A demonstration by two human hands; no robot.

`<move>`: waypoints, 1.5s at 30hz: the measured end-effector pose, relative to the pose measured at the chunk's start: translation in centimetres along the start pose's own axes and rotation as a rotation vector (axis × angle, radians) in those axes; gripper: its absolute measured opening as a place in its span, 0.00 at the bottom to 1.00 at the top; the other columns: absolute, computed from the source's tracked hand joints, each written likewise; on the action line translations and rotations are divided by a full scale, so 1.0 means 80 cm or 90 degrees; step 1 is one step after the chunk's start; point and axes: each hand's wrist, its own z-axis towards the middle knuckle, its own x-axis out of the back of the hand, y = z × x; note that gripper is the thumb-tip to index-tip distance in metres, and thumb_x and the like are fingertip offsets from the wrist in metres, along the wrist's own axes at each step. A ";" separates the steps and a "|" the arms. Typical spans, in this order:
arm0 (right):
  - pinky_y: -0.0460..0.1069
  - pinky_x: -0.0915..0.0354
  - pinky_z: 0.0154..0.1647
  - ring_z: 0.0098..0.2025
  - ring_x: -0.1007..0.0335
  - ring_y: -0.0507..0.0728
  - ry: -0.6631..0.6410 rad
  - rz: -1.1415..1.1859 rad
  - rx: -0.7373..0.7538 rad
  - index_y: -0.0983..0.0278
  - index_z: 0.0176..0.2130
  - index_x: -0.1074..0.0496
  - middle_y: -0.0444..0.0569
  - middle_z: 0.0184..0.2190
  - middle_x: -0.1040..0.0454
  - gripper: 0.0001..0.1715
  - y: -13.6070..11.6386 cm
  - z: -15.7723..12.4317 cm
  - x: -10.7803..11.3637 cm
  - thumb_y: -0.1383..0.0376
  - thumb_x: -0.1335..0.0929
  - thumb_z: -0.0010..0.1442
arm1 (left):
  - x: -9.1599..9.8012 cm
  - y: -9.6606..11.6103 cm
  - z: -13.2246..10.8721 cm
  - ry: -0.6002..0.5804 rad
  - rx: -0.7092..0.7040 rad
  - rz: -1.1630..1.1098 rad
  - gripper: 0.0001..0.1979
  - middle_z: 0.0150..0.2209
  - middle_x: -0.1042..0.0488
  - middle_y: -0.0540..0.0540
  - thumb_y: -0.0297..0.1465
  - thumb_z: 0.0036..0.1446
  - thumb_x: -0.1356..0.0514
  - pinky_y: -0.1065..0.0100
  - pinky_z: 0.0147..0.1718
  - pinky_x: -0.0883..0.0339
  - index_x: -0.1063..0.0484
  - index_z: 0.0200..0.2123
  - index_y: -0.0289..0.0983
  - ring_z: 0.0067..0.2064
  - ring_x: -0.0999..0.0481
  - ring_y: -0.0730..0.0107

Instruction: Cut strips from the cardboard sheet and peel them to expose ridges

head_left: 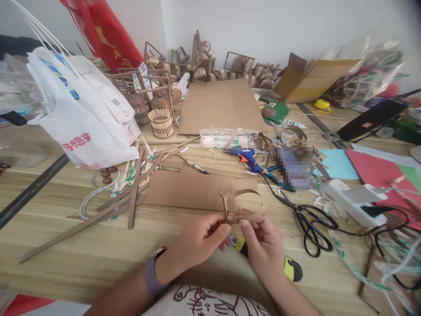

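Near the front edge of the wooden table (59, 210), my left hand (200, 239) and my right hand (263, 243) meet, both pinched on a thin curled strip of brown cardboard (235, 204). The strip curves up and to the right above my fingers. Under my right hand lies a yellow-and-black utility knife (291, 267), partly hidden. A flat brown cardboard sheet (189, 189) lies just behind the hands. A watch sits on my left wrist.
Black scissors (311, 226) and a blue glue gun (247, 158) lie to the right, with a white power strip (351, 199). Long cardboard strips (98, 210) lie at left beside a white plastic bag (82, 109). Small woven baskets (161, 123), a large cardboard sheet (220, 107) and coloured paper stand behind.
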 end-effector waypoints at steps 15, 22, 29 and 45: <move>0.56 0.32 0.44 0.36 0.20 0.57 -0.021 -0.326 0.297 0.57 0.41 0.28 0.45 0.35 0.17 0.08 -0.003 0.004 0.000 0.70 0.33 0.63 | -0.002 0.002 0.004 0.037 -0.022 0.083 0.16 0.25 0.23 0.46 0.36 0.67 0.51 0.73 0.27 0.32 0.28 0.37 0.33 0.25 0.23 0.70; 0.50 0.28 0.33 0.32 0.20 0.56 0.022 -0.097 0.030 0.58 0.37 0.29 0.46 0.31 0.17 0.04 -0.002 0.003 -0.001 0.64 0.33 0.66 | -0.001 -0.003 -0.001 -0.008 -0.011 0.049 0.17 0.28 0.21 0.43 0.37 0.68 0.52 0.74 0.26 0.32 0.29 0.34 0.35 0.26 0.23 0.71; 0.50 0.25 0.37 0.37 0.20 0.57 -0.001 0.003 -0.018 0.59 0.37 0.27 0.49 0.35 0.18 0.05 0.003 -0.003 -0.002 0.62 0.33 0.66 | -0.001 -0.001 0.003 0.005 0.003 -0.013 0.22 0.28 0.22 0.43 0.47 0.65 0.48 0.71 0.28 0.30 0.28 0.39 0.33 0.28 0.22 0.67; 0.50 0.27 0.33 0.35 0.20 0.57 0.035 -0.193 0.082 0.58 0.38 0.27 0.48 0.33 0.17 0.04 0.003 -0.002 0.000 0.62 0.33 0.66 | -0.004 -0.007 0.000 -0.001 -0.012 0.035 0.16 0.26 0.22 0.45 0.37 0.68 0.51 0.74 0.26 0.32 0.28 0.37 0.34 0.25 0.25 0.71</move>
